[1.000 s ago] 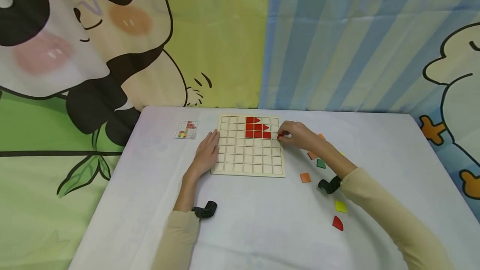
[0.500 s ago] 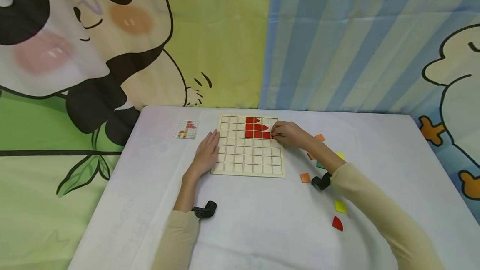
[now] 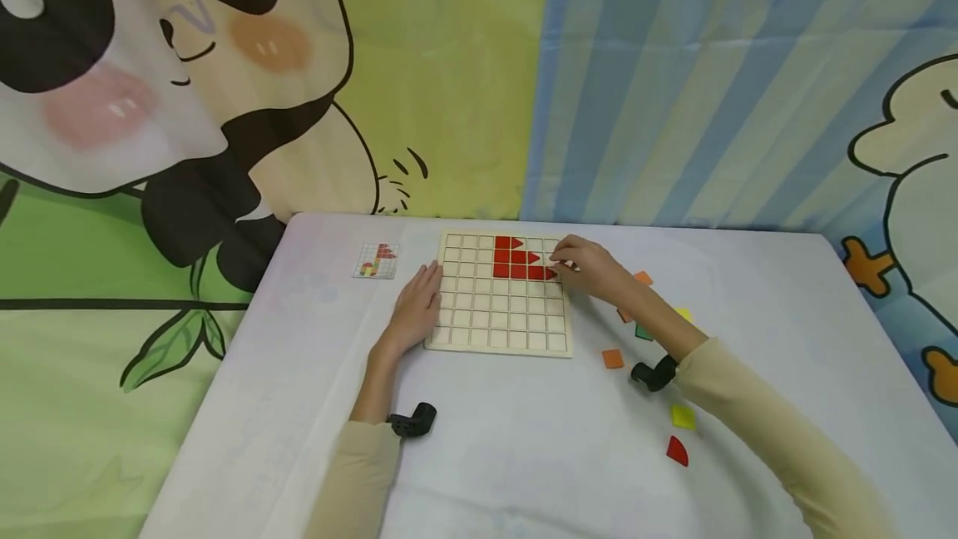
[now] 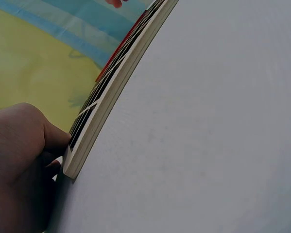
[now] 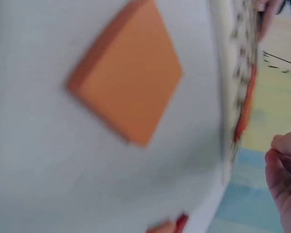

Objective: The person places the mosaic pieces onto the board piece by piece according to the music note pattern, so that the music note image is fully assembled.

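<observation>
While the left hand (image 3: 417,309) lies with its fingers stretched along the left edge of the gridded board (image 3: 479,318), the right hand (image 3: 590,266) is at the board's right edge, in the centre-right of the frame. Its fingers are bent, thumb and forefinger drawn narrow; whether they touch or hold anything I cannot tell. Just beside those fingertips, a red triangle (image 3: 550,274) ends the lowest of three rows of red pieces (image 3: 511,257) at the board's upper middle. Each row finishes in a triangle pointing right, and the rows lengthen downward.

In the left wrist view, the thumb touches the board near a corner. A small patterned card (image 3: 377,261) lies left of the board, near the table's far edge. Right of the board, under and around the right forearm, loose orange squares (image 3: 613,358), a green piece (image 3: 644,331), yellow pieces (image 3: 683,417) and a red rounded wedge (image 3: 677,452) are scattered on the white-covered table (image 3: 524,456).
</observation>
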The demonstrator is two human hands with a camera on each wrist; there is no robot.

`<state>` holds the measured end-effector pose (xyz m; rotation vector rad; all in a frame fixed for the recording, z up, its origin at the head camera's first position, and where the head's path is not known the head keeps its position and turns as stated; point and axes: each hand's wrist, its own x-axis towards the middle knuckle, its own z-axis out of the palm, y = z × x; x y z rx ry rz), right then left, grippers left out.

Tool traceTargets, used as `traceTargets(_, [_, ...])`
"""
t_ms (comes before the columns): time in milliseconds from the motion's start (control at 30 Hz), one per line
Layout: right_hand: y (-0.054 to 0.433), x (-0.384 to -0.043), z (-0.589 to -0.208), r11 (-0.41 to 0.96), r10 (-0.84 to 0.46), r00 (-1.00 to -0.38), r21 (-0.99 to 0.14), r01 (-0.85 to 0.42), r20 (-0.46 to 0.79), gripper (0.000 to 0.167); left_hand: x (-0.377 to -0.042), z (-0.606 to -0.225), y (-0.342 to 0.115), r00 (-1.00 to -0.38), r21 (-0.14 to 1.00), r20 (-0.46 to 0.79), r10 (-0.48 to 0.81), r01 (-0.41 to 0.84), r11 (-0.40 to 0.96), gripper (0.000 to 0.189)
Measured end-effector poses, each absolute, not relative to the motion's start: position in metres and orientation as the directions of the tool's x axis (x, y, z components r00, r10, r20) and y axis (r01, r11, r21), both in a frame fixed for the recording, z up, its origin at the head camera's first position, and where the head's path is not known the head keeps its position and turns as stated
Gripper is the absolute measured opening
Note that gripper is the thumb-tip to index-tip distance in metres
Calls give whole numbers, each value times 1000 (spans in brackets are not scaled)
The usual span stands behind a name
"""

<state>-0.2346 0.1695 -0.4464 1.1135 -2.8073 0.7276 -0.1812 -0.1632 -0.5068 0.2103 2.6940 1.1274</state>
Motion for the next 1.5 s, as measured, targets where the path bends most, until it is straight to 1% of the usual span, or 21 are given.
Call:
traceTargets(100, [192, -220, -435, 648, -607, -751, -386, -657, 261, 20, -181, -507, -163, -968, 719, -141, 208, 45, 694, 57])
traceTargets(233, [237, -200, -431, 703, -528, -802, -386, -597, 279, 25, -181, -506, -164, -968, 723, -137, 209, 47, 689, 58])
traceTargets(333, [274, -188, -437, 747, -465, -851, -408, -525, 245, 28, -182, -506, -164, -967, 721, -137, 215, 51, 691, 58])
traceTargets(500, [323, -174, -453, 816, -383, -906, -392, -424, 183, 29, -182, -509, -163, -967, 727, -136, 216, 51, 685, 57])
traceTargets(567, [333, -170, -458, 834, -347, -922, -393, -387, 173, 28, -182, -509, -163, -967, 726, -135, 215, 51, 686, 57])
traceTargets(700, [341, -164, -466, 841, -305, -946, -434, -323, 112, 28, -182, -510, -162, -968, 723, -134, 214, 52, 689, 57])
traceTargets(900, [330, -170, -465, 841, -322, -945, -440, -314, 59, 29, -181, -509, -163, -968, 717, -132, 214, 55, 694, 57])
traceTargets(1067, [311, -194, -462, 828, -380, -924, -427, -363, 48, 31, -180, -507, -162, -969, 726, -127, 210, 54, 686, 57])
traceTargets(1200, [300, -218, -460, 822, -460, -887, -366, -436, 22, 27, -180, -507, -162, -971, 734, -118, 210, 57, 677, 57])
traceTargets(1300, [296, -230, -458, 807, -530, -848, -316, -499, -13, 22, -180, -509, -161, -972, 736, -110, 208, 60, 674, 57])
traceTargets(1400, [297, -235, -458, 785, -576, -817, -300, -542, -31, 21, -179, -509, -162, -973, 734, -110, 204, 59, 677, 57])
traceTargets(1500, [303, -235, -462, 765, -591, -807, -315, -562, 6, 21, -179, -509, -162, -972, 733, -115, 204, 56, 678, 57])
